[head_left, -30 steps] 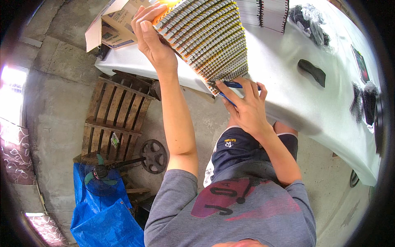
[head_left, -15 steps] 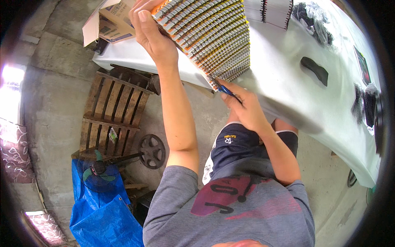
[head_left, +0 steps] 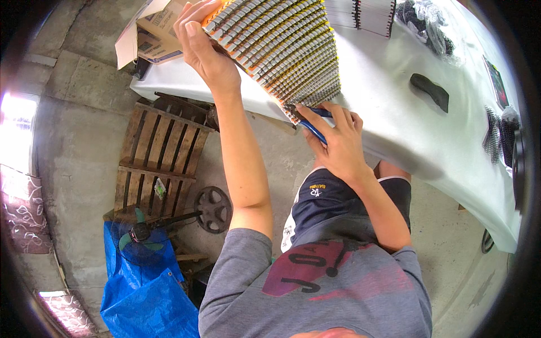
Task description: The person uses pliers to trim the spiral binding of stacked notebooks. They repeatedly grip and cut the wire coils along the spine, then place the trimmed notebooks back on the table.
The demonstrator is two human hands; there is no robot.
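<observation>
A tall stack of coil-bound notebooks (head_left: pixel 276 48) stands at the table's near edge, its rows of dark coils over white, orange and yellow edges facing me. My left hand (head_left: pixel 205 53) grips the upper left side of the stack, thumb in front and other fingers partly hidden behind. At the stack's lower corner, my right hand (head_left: pixel 340 138) holds blue-handled pliers (head_left: pixel 314 130). The handles are spread apart, and the jaws touch the coil ends there; their exact bite is too small to make out.
Another coil-bound stack (head_left: pixel 375 16) stands on the white-covered table (head_left: pixel 389 101). Plastic-wrapped black coils (head_left: pixel 425 28), a black curved object (head_left: pixel 430 92) and a phone-like device (head_left: pixel 496 83) lie right. A cardboard box (head_left: pixel 160 31) is at left; below are a wooden pallet (head_left: pixel 155 149) and fan (head_left: pixel 138 234).
My right hand has shifted slightly up, and the pliers' handles have gone from close together to spread apart. My left hand keeps its hold on the stack. The view has shifted a little.
</observation>
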